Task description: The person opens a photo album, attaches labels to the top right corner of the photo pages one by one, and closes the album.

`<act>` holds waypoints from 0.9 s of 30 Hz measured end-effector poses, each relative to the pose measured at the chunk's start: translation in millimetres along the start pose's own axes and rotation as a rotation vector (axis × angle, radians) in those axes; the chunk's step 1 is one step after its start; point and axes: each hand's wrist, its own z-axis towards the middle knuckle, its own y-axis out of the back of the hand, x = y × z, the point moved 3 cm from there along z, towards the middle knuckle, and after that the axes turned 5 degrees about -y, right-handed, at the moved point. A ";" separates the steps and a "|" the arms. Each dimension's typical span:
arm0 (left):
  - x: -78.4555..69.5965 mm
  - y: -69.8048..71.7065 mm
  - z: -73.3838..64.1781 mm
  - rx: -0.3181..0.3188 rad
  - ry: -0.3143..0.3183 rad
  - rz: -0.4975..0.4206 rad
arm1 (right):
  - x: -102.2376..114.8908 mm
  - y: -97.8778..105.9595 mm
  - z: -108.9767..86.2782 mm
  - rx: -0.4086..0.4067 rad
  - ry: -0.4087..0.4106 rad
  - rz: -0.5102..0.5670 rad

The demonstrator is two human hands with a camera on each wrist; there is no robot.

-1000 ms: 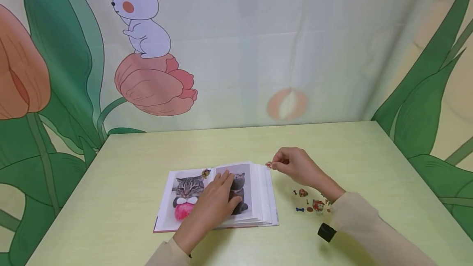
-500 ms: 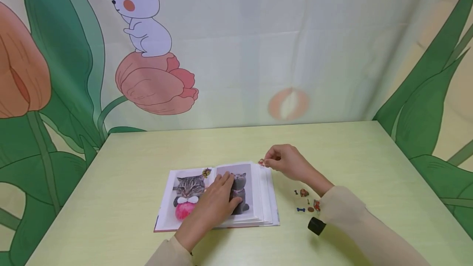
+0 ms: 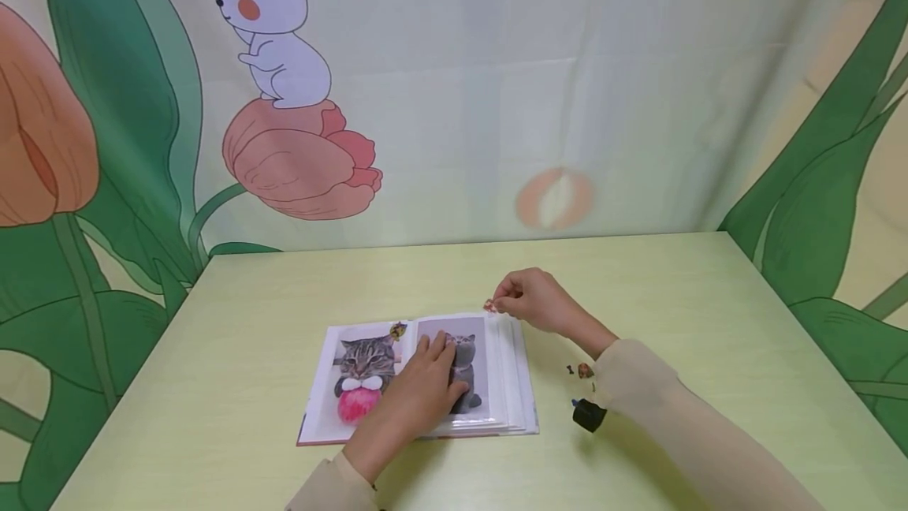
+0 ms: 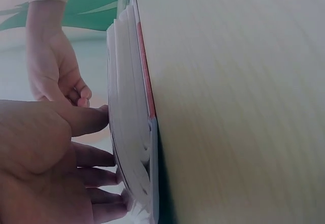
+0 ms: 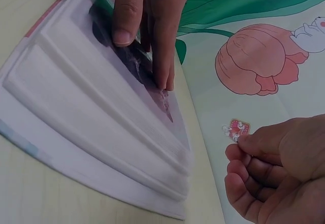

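Observation:
A photo album (image 3: 322, 416) lies spread on the table, with a tabby cat picture (image 3: 365, 357) on its left page and a grey cat picture (image 3: 464, 357) on its right. Across the right page rests my left hand (image 3: 422, 389), fingers extended; the left wrist view has its fingertips (image 4: 109, 211) touching the top sheet. My right hand (image 3: 532, 302) pinches a small red sticker (image 5: 238, 129) between thumb and forefinger, just above the album's upper right corner. A small yellowish sticker (image 3: 398, 330) sits at the top right of the left page.
Right of the album lie loose stickers, including a brown one (image 3: 585, 371) and a tiny bone-shaped one (image 3: 570, 370); the right sleeve partly hides the group. A black wrist-camera block (image 3: 589, 415) juts below that sleeve. Behind the table (image 3: 213, 337) hangs a printed curtain (image 3: 454, 101).
My right hand has moved left with the pinched sticker, from beside the album to above its upper right corner. The right sleeve covers more of the loose stickers. My left hand stays on the page.

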 end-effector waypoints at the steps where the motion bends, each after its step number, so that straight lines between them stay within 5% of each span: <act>1: 0.0 -0.6 0.6 0.000 -0.002 0.005 | 0.7 -0.5 1.7 0.007 -0.006 0.003; 27: -1.4 -5.5 0.9 0.023 -0.027 0.073 | 1.2 -21.7 24.3 0.051 -0.089 0.004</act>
